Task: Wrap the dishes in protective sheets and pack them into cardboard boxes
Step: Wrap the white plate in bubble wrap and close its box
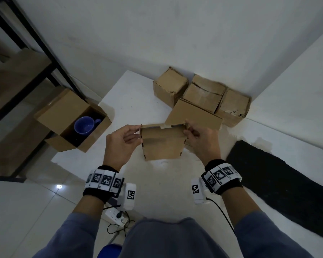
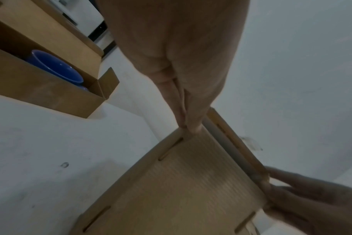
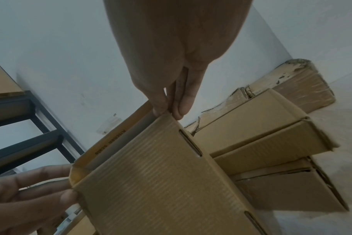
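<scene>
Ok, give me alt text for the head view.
Both hands, left hand and right hand, pinch the top corners of a small cardboard box on a white surface. An open box at left holds a blue mug.

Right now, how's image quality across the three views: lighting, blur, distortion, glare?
Head view: dim and grey, sharp in the centre, strong wide-angle bend at the edges, one small glare spot on the floor tile. Left wrist view: underexposed, left hand soft and close, small cardboard box curved by distortion. Right wrist view: dark, right hand slightly blurred, stacked boxes smeared toward the right edge.
</scene>
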Demonstrator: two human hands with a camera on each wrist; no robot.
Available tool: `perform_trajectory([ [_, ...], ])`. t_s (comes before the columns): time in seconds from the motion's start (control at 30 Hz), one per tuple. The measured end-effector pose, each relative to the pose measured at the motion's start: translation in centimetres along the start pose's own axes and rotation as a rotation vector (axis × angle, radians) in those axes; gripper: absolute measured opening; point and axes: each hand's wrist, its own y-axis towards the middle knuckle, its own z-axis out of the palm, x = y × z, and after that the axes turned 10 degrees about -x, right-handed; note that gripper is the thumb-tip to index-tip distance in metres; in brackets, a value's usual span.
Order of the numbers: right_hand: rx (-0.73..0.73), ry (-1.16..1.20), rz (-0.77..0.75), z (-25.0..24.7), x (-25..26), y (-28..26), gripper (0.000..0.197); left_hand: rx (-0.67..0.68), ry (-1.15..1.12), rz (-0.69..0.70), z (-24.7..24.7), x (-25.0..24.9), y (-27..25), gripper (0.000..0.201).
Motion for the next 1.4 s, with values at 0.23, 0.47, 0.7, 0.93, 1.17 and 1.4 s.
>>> perform_trajectory([
  [0.23,-0.051,0.023,-0.067,0.1,-0.2,-0.7,0.025,-0.095,0.169,0.144,1.0,-0.3,0.1,0.052],
  [0.47,-0.055,0.034,-0.076,0.4,-0.4,-0.5,0.026,-0.058,0.213,0.134,0.7,-1.1,0.8,0.052],
  [0.7,-0.074,0.049,-0.096,0.6,-0.7,-0.5,0.025,-0.013,0.230,0.117,0.4,-1.8,1.8,0.051],
  [0.93,-0.103,0.066,-0.134,0.8,-1.1,-0.6,0.020,0.012,0.228,0.105,0.2,-2.2,2.0,0.051],
  [1.17,-0.093,0.069,-0.136,1.0,-1.4,-0.6,0.019,0.061,0.267,0.085,-0.3,-3.6,2.5,0.040],
  [1.4,-0.105,0.063,-0.149,1.1,-1.4,-0.5,0.019,0.077,0.163,-0.046,-0.4,-4.4,3.2,0.028],
])
